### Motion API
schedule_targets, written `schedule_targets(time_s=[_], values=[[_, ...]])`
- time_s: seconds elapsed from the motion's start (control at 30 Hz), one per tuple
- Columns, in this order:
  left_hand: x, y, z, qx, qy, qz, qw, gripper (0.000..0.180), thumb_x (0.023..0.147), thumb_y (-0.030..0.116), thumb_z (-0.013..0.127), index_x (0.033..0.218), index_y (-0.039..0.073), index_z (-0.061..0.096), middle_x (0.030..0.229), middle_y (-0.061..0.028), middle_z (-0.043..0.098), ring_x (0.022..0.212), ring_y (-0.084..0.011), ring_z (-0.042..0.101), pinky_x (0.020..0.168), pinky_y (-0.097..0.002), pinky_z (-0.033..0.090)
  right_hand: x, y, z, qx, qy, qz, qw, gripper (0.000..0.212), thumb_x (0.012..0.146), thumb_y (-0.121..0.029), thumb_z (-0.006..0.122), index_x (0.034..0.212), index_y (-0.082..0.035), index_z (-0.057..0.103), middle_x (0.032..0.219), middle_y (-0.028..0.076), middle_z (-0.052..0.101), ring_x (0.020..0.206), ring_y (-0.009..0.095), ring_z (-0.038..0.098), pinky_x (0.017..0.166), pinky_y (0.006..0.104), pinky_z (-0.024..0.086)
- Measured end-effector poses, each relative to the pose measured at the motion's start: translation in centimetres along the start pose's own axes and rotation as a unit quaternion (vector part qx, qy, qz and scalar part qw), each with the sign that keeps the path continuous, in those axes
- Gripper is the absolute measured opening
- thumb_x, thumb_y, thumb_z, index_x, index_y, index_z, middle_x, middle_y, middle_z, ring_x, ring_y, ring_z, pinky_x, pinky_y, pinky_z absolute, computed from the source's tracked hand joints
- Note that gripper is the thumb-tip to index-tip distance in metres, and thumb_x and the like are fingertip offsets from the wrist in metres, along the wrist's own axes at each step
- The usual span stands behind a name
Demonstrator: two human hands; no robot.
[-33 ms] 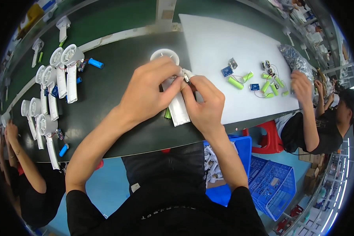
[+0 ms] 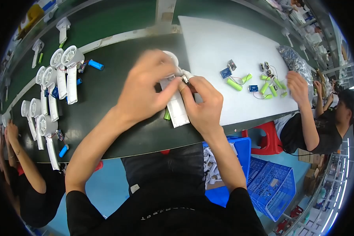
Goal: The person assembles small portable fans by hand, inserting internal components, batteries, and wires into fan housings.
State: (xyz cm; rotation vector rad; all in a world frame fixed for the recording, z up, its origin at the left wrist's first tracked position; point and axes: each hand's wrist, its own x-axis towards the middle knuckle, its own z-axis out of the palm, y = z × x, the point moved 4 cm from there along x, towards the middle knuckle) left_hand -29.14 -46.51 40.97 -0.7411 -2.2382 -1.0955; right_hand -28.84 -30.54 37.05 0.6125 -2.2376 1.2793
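Note:
A white handheld fan housing (image 2: 178, 112) lies on the dark table in front of me, its round head at the far end and its hollow handle toward me. My right hand (image 2: 204, 100) pinches a small white part with a dark piece (image 2: 185, 79) beside the neck of the housing. Over the fan head and neck is my left hand (image 2: 141, 86), its fingers smeared by motion and its thumb close to the right fingertips. Whether the left fingers hold anything is not clear. A green battery cell (image 2: 167, 114) shows partly from beneath the handle's left side.
Several white fans (image 2: 71, 80) with blue cells lie to the left. Green cells (image 2: 235, 84) with wired blue circuit boards (image 2: 226, 72) rest on a white sheet (image 2: 208, 102) at right. Co-workers sit on both sides. Blue crates (image 2: 273, 188) stand below the table's edge.
My left fingers have lifted away from the small part toward the far left and are now blurred. My right hand keeps its pinch, almost in the same place.

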Motion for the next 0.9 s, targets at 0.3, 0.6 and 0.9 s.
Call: schedule_targets(time_s=[0.3,0.6,0.9], values=[[3.0,-7.2,-3.5,0.012,-0.071,-0.204,0.976,0.053,0.071,0.01,0.082,0.118,-0.003,0.061,0.11,-0.0122,0.066,0.102,-0.0206,0.063,0.091,-0.0338,0.05,-0.5,1.7,-0.8,0.127,-0.034,0.14,0.981,0.064,0.087,-0.005,0.071,0.139,0.011,0.038,0.121,0.022,0.065,0.09,0.022,0.07,0.075,0.0313,0.056],[9.1,-42.5,-14.4,0.086,-0.049,-0.263,0.96,0.074,0.078,0.005,0.07,0.143,-0.009,0.038,0.136,-0.0234,0.055,0.125,-0.0308,0.055,0.104,-0.0365,0.043,-0.9,1.1,0.2,0.107,-0.062,0.17,0.978,0.045,0.089,-0.008,0.069,0.13,0.002,0.053,0.107,0.015,0.068,0.079,0.019,0.068,0.075,0.0308,0.055],[15.3,-58.4,-17.4,-0.01,-0.276,-0.246,0.929,0.068,0.088,0.02,0.063,0.148,-0.001,0.039,0.144,-0.0178,0.05,0.128,-0.0257,0.051,0.106,-0.0402,0.041,-0.7,-0.5,-5.0,0.154,0.044,0.133,0.978,0.048,0.089,-0.023,0.07,0.13,-0.003,0.055,0.101,0.015,0.067,0.079,0.026,0.068,0.073,0.0377,0.054]])
